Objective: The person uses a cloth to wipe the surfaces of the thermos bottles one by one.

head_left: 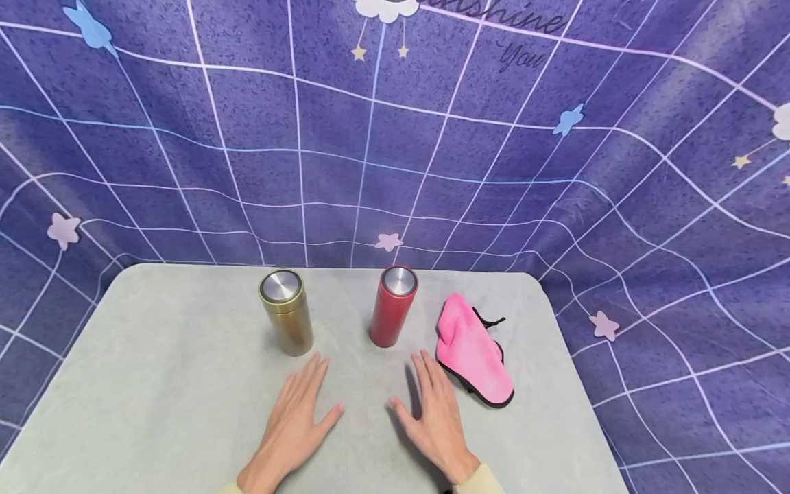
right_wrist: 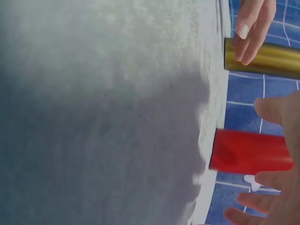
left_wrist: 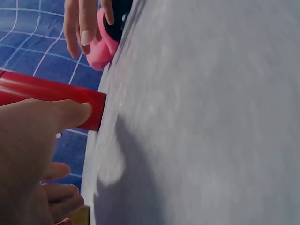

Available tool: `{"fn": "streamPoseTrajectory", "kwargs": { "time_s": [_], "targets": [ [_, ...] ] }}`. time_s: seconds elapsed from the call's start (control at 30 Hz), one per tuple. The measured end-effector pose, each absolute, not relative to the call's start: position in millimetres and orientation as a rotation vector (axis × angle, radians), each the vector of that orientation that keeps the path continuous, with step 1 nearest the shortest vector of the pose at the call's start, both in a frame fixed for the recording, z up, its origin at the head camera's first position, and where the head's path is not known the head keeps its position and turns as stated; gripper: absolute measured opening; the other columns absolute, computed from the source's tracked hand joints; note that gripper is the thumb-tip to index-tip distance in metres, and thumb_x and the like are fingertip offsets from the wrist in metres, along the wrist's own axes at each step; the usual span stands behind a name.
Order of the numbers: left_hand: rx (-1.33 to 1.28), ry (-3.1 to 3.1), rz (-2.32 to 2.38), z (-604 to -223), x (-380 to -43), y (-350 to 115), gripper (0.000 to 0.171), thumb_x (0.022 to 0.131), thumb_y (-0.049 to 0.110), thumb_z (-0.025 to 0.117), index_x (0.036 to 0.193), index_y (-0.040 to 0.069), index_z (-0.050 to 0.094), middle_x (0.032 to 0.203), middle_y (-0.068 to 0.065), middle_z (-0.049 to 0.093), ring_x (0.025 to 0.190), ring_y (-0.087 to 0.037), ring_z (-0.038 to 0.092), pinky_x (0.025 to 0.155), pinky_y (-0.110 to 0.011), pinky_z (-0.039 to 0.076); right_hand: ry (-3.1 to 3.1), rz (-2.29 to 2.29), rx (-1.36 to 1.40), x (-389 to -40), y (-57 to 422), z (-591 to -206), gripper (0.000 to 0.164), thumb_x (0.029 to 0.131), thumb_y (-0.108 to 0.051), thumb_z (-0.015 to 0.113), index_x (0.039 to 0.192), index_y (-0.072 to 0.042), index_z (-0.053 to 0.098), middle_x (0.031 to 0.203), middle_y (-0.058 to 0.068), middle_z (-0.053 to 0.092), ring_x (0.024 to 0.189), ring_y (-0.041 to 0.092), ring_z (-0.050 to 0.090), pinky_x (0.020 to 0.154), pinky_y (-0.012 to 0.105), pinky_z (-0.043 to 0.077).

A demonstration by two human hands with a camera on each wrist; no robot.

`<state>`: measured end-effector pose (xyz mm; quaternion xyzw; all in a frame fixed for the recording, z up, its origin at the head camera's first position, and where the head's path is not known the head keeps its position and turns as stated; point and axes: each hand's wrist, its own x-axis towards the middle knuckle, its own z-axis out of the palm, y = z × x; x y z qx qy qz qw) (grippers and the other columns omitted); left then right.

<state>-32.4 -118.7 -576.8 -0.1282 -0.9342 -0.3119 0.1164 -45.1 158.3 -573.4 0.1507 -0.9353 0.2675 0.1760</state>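
Observation:
My left hand [head_left: 293, 425] is held over the front of the table with its fingers straight and thumb spread, holding nothing. Just beyond its fingertips stands a gold thermos flask [head_left: 291, 322] with a silver-topped lid. My right hand [head_left: 437, 418] mirrors it, fingers extended and thumb out, also holding nothing. A red thermos flask [head_left: 391, 312] stands upright behind the gap between the hands. To the right of the right fingers lies a pink pouch with black edging [head_left: 472, 353] and a black cord. Both wrist views show the red flask [left_wrist: 56, 96] past the thumbs.
The pale grey table [head_left: 179, 384] has rounded far corners. Behind it and along its sides hangs a purple-blue curtain [head_left: 333, 171] with a white grid, stars and clouds. Hand shadows fall on the tabletop.

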Motion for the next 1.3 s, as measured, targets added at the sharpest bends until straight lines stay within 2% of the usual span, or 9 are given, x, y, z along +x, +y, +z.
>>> {"fn": "streamPoseTrajectory", "kwargs": {
  "time_s": [0.1, 0.23, 0.37, 0.47, 0.6, 0.73, 0.97, 1.17, 1.3],
  "targets": [
    [-0.283, -2.737, -1.148, -577.0, -36.7, -111.8, 0.080, 0.094, 0.032, 0.084, 0.160, 0.006, 0.048, 0.164, -0.015, 0.049, 0.149, -0.041, 0.048, 0.123, -0.061, 0.035, -2.603, 0.802, 0.392, -45.4, 163.1, -571.4, 0.075, 0.088, -0.033, 0.087, 0.151, -0.005, 0.058, 0.154, 0.014, 0.058, 0.141, 0.035, 0.055, 0.114, 0.054, 0.046],
    [-0.120, -2.682, -1.518, -573.8, -44.4, -101.4, 0.070, 0.097, 0.029, 0.082, 0.158, 0.013, 0.053, 0.156, -0.008, 0.059, 0.146, -0.032, 0.053, 0.122, -0.054, 0.039, -2.541, 0.854, 0.359, -47.2, 170.0, -566.0, 0.056, 0.090, -0.026, 0.087, 0.138, -0.006, 0.067, 0.142, 0.008, 0.066, 0.134, 0.029, 0.061, 0.113, 0.044, 0.046],
    [-0.052, -2.531, -1.799, -570.4, -55.7, -93.1, 0.059, 0.099, 0.019, 0.080, 0.152, 0.008, 0.057, 0.147, -0.009, 0.066, 0.138, -0.029, 0.061, 0.122, -0.046, 0.043, -2.460, 0.920, 0.341, -51.7, 178.1, -560.2, 0.042, 0.091, -0.017, 0.084, 0.130, -0.008, 0.070, 0.128, 0.005, 0.071, 0.122, 0.026, 0.066, 0.106, 0.036, 0.047],
    [-0.038, -2.419, -1.946, -569.4, -64.2, -89.2, 0.055, 0.101, 0.012, 0.077, 0.150, 0.002, 0.057, 0.146, -0.014, 0.066, 0.134, -0.032, 0.064, 0.117, -0.043, 0.050, -2.403, 0.937, 0.329, -55.1, 184.8, -558.5, 0.033, 0.091, -0.013, 0.084, 0.122, -0.009, 0.072, 0.116, 0.005, 0.073, 0.108, 0.026, 0.067, 0.096, 0.032, 0.049],
    [-0.001, -2.326, -2.066, -569.7, -75.3, -85.9, 0.053, 0.102, 0.012, 0.075, 0.150, 0.000, 0.056, 0.146, -0.016, 0.065, 0.132, -0.035, 0.065, 0.112, -0.037, 0.055, -2.368, 0.975, 0.278, -56.0, 194.2, -557.8, 0.024, 0.092, -0.009, 0.083, 0.113, -0.008, 0.072, 0.103, 0.007, 0.071, 0.094, 0.026, 0.065, 0.085, 0.027, 0.049],
    [0.009, -2.283, -2.113, -568.6, -87.7, -84.3, 0.054, 0.103, 0.015, 0.075, 0.151, -0.001, 0.055, 0.146, -0.019, 0.064, 0.131, -0.038, 0.064, 0.110, -0.033, 0.056, -2.339, 1.027, 0.217, -58.7, 205.8, -555.4, 0.022, 0.092, -0.006, 0.083, 0.112, -0.007, 0.073, 0.098, 0.006, 0.070, 0.087, 0.024, 0.064, 0.080, 0.025, 0.051],
    [-0.062, -2.282, -2.080, -557.5, -108.2, -81.6, 0.059, 0.099, 0.014, 0.079, 0.152, 0.005, 0.055, 0.150, -0.017, 0.062, 0.135, -0.038, 0.062, 0.115, -0.045, 0.052, -2.290, 1.018, 0.171, -74.8, 231.0, -543.6, 0.024, 0.091, 0.000, 0.081, 0.114, -0.002, 0.073, 0.095, 0.009, 0.069, 0.079, 0.024, 0.060, 0.069, 0.028, 0.047],
    [-0.166, -2.298, -2.038, -543.9, -124.4, -74.0, 0.064, 0.095, 0.025, 0.085, 0.152, 0.017, 0.056, 0.152, -0.008, 0.061, 0.139, -0.038, 0.059, 0.117, -0.046, 0.051, -2.369, 1.033, 0.093, -94.3, 249.0, -528.2, 0.031, 0.091, -0.006, 0.083, 0.119, 0.000, 0.071, 0.106, 0.015, 0.069, 0.092, 0.031, 0.060, 0.079, 0.034, 0.047],
    [-0.224, -2.310, -2.009, -532.8, -132.3, -68.7, 0.070, 0.094, 0.026, 0.086, 0.155, 0.016, 0.054, 0.155, -0.007, 0.058, 0.142, -0.035, 0.057, 0.119, -0.046, 0.049, -2.465, 1.018, 0.089, -108.0, 258.6, -518.5, 0.037, 0.091, -0.010, 0.084, 0.123, 0.002, 0.069, 0.113, 0.020, 0.068, 0.100, 0.039, 0.061, 0.085, 0.043, 0.048]
  ]
}}
